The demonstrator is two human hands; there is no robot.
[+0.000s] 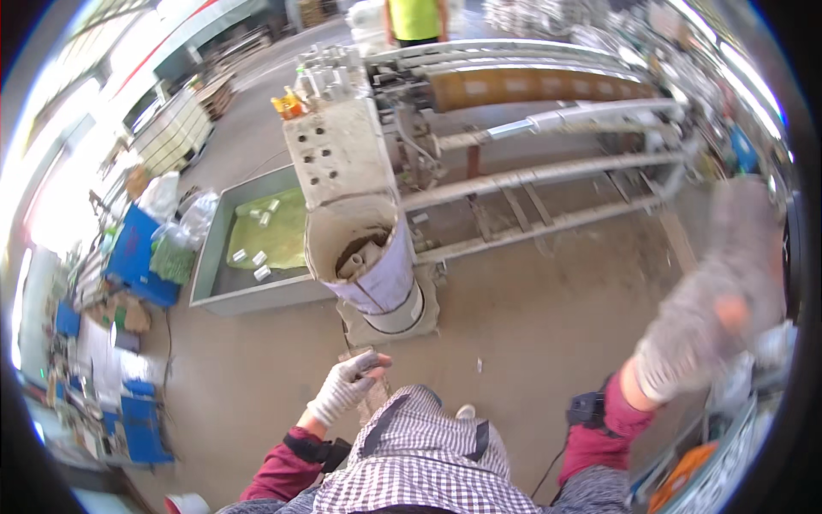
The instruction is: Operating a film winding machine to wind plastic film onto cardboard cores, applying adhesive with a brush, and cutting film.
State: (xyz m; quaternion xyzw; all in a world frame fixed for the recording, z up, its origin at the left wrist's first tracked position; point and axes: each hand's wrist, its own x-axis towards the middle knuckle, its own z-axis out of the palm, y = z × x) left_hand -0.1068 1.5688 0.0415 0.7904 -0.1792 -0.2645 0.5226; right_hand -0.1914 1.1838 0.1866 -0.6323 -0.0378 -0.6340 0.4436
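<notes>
My left hand [349, 384], in a white knit glove with bare fingertips, hangs beside the checked apron [428, 467]. Its fingers are loosely bent and apart, with nothing visible in them. Nearest to it stands a round bin [364, 287] with a pale wrapping, holding pale tube-like pieces [353, 264]. Out at the far right, my right hand [728, 274] is raised in a greyish glove. Motion smears it and its fingers are hard to make out; one bare fingertip shows. Whether it holds anything cannot be seen.
Beyond the bin a long machine [531, 176] with rails and a brown roller [539, 88] stretches right. A grey trough [205, 274] with green lining and several white pieces lies left. Blue crates [141, 257] line the left side. A person [415, 21] in a yellow-green top stands behind the machine.
</notes>
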